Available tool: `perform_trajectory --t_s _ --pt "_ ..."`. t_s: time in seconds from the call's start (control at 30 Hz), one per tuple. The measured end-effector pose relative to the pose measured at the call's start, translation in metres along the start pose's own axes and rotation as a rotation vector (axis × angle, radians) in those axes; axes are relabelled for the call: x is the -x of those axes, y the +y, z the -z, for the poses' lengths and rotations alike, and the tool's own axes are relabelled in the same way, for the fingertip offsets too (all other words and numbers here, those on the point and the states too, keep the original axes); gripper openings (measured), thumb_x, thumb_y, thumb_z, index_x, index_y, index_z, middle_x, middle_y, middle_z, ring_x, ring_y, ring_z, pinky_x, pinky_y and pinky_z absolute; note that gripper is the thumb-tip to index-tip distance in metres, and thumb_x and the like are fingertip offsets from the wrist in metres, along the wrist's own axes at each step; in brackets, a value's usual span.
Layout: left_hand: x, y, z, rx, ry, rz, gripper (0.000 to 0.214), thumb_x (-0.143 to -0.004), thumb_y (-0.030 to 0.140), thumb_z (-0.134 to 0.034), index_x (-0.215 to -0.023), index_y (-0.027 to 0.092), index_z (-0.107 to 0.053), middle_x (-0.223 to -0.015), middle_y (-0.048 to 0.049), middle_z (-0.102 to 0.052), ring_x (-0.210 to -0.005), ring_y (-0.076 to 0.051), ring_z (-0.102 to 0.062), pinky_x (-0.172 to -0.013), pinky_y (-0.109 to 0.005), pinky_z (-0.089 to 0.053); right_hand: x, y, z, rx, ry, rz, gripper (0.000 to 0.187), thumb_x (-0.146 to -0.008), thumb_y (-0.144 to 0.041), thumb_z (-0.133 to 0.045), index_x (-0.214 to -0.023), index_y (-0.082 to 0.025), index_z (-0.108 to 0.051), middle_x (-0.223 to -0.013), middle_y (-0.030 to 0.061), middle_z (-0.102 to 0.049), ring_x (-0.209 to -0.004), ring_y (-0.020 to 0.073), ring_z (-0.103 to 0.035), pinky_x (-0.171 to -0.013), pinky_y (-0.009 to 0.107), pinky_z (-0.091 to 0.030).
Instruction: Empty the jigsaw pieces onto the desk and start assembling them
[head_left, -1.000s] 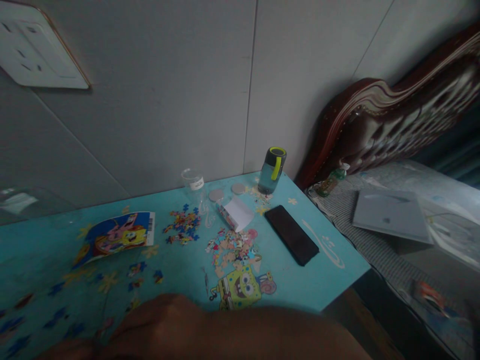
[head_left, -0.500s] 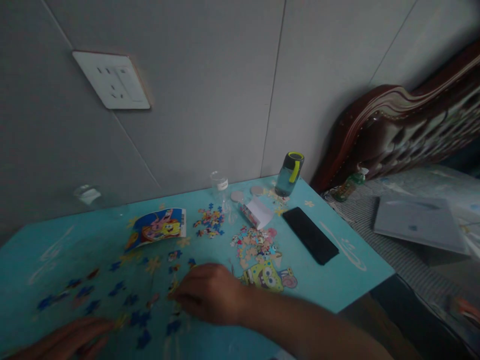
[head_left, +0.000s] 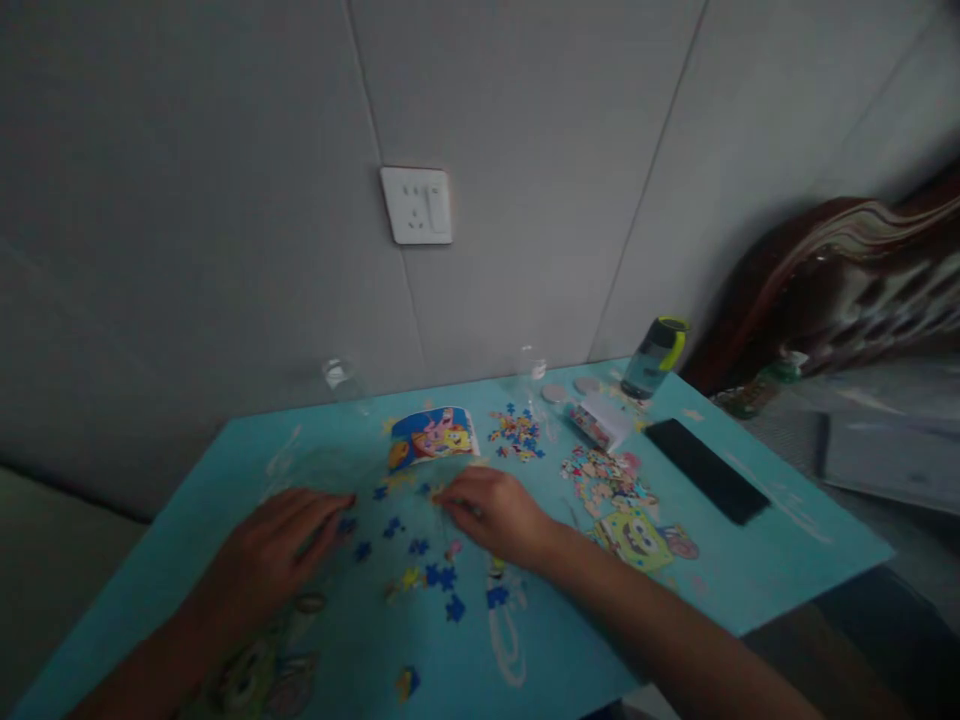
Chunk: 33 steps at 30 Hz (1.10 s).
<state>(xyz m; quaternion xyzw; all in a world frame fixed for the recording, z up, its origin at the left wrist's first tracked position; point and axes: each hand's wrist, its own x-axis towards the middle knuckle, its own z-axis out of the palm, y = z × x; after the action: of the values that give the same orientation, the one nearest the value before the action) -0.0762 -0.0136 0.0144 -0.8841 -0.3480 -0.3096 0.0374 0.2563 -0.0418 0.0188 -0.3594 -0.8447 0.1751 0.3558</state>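
My left hand (head_left: 274,552) lies flat on the turquoise table (head_left: 787,540), fingers stretched toward loose blue puzzle pieces (head_left: 420,560). My right hand (head_left: 495,512) rests palm down a little to the right, its fingers curled over pieces near the table's middle; what they pinch is too small to tell. A cartoon picture card (head_left: 433,437) lies just beyond both hands. A pile of coloured pieces (head_left: 516,435) and a second pile (head_left: 606,478) sit to the right.
A black phone (head_left: 705,470), a small opened box (head_left: 600,420), a clear cup (head_left: 531,368) and a green-capped bottle (head_left: 657,358) stand at the back right. A wall socket (head_left: 417,205) hangs above. A bed with a dark headboard (head_left: 840,290) adjoins the table.
The view swung left and pulled back. Both hands moved forward onto the table among the blue pieces; the left hand, earlier at the bottom edge, now lies flat.
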Motion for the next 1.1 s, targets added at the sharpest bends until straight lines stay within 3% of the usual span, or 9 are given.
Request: perform_trajectory --t_s 0.07,0.17,0.37,0.57,0.83,1.1 --pt "0.002 -0.007 -0.009 -0.063 -0.053 0.002 0.022 -0.097 0.023 -0.056 -0.115 0.028 -0.066 -0.103 -0.0016 -0.071 -0.095 -0.022 -0.065 -0.089 -0.044 -0.054 -0.003 0.005 -0.002 -0.016 0.056 -0.073 0.019 -0.099 -0.022 -0.056 -0.106 -0.021 -0.073 -0.094 0.0052 -0.073 -0.089 0.0175 -0.068 -0.085 0.032 -0.055" --pt "0.003 -0.009 -0.010 -0.025 -0.019 0.018 0.021 -0.097 0.018 -0.054 -0.115 0.021 -0.065 -0.103 -0.0064 -0.069 -0.095 -0.021 -0.063 -0.088 -0.040 -0.052 0.005 0.014 0.001 -0.023 0.134 -0.172 0.021 -0.097 -0.025 -0.059 -0.113 -0.024 -0.072 -0.096 0.0050 -0.074 -0.085 0.0177 -0.069 -0.078 0.032 -0.057" --pt "0.021 -0.029 0.008 -0.007 -0.006 0.147 0.019 -0.098 0.021 -0.054 -0.115 0.020 -0.064 -0.105 -0.0073 -0.068 -0.098 -0.021 -0.062 -0.092 -0.040 -0.050 0.028 0.021 0.017 0.033 0.041 -0.284 0.022 -0.098 -0.032 -0.059 -0.115 -0.028 -0.072 -0.099 0.0043 -0.075 -0.084 0.0184 -0.071 -0.074 0.031 -0.058" --pt "0.031 -0.058 0.013 -0.111 -0.122 0.286 0.020 -0.099 0.027 -0.055 -0.115 0.022 -0.066 -0.108 -0.0070 -0.070 -0.104 -0.025 -0.063 -0.095 -0.044 -0.050 0.027 0.024 0.023 0.109 -0.015 -0.289 0.024 -0.099 -0.031 -0.057 -0.117 -0.027 -0.072 -0.109 0.0052 -0.075 -0.096 0.0209 -0.072 -0.086 0.035 -0.059" --pt "0.028 -0.051 0.010 -0.103 -0.208 0.257 0.019 -0.098 0.019 -0.056 -0.115 0.022 -0.065 -0.108 -0.0057 -0.070 -0.102 -0.023 -0.062 -0.093 -0.042 -0.050 0.031 0.027 0.024 0.168 -0.041 -0.258 0.024 -0.099 -0.031 -0.057 -0.119 -0.028 -0.071 -0.112 0.0038 -0.075 -0.099 0.0215 -0.072 -0.089 0.035 -0.059" --pt "0.024 -0.035 0.009 -0.106 -0.214 0.255 0.025 -0.098 0.030 -0.059 -0.120 0.020 -0.065 -0.112 -0.0077 -0.067 -0.106 -0.025 -0.060 -0.095 -0.046 -0.051 0.034 0.020 0.023 0.160 -0.103 -0.206 0.027 -0.099 -0.029 -0.057 -0.122 -0.029 -0.070 -0.116 0.0045 -0.073 -0.100 0.0227 -0.072 -0.089 0.035 -0.061"
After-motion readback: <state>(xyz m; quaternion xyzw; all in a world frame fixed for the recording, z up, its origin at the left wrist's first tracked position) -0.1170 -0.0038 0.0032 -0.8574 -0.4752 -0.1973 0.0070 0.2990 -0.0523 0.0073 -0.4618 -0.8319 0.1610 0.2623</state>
